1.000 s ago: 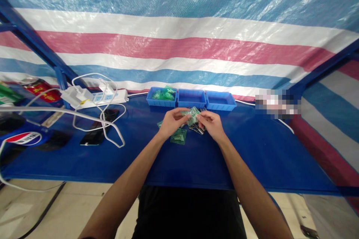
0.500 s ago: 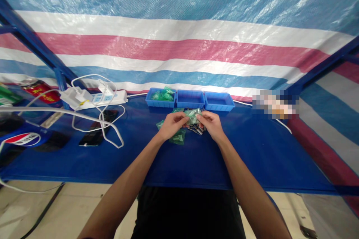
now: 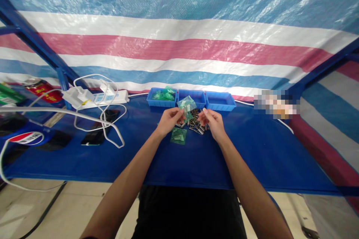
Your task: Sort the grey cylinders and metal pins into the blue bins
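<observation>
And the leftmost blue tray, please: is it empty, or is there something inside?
Something is inside: several green plastic bags lie in the leftmost blue tray. How deep they lie, I cannot tell.

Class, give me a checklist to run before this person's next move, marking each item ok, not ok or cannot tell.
1. Left hand holding a green bag: ok.
2. Right hand apart from that bag: ok.
3. Right hand holding metal pieces: cannot tell.
4. Metal pieces contained: not ok, many loose on the table.
5. Held bag sealed: cannot tell.
6. Left box upright, other green bags inside: ok.
</observation>
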The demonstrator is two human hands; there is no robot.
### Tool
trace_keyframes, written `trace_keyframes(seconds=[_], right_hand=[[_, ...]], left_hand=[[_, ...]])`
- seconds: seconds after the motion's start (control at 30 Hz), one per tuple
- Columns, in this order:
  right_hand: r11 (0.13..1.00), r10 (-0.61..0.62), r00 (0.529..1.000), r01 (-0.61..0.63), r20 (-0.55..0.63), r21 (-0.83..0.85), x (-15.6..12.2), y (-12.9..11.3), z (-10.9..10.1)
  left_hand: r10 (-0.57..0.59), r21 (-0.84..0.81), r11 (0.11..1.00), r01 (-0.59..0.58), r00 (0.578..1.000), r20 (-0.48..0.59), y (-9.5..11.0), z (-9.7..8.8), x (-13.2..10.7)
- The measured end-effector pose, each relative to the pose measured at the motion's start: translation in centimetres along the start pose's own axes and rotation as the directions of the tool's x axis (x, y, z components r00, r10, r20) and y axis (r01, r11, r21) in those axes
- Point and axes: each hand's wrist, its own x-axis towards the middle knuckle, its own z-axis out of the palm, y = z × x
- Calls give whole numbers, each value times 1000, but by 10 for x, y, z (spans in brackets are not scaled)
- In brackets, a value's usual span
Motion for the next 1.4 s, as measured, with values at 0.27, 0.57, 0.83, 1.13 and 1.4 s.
trace_keyframes(seconds=[0.27,0.57,0.83,1.13,1.4], right_hand=[[999,16,1000,-17,10,52,0,-3,2],[999,12,1000,-12,-1,49,1,1,-1],[998,22,1000,-23,10,55,2,3,-2],[1000,19,1000,-20,15,24,1,3,0],[989,-18,995,32,99,-143,-3,-1,5]], left_hand=[[-159,-277,959,67,933,-323,-8,-28,16],[97,805,577,-135,991,96,13,-46,-11],[-105,789,611,-65,981,163,19,-62,-15],[201,693,718,-60,972,-124,14,-54,-5],[216,342,929,-143,959,-185,-7,-8,2]])
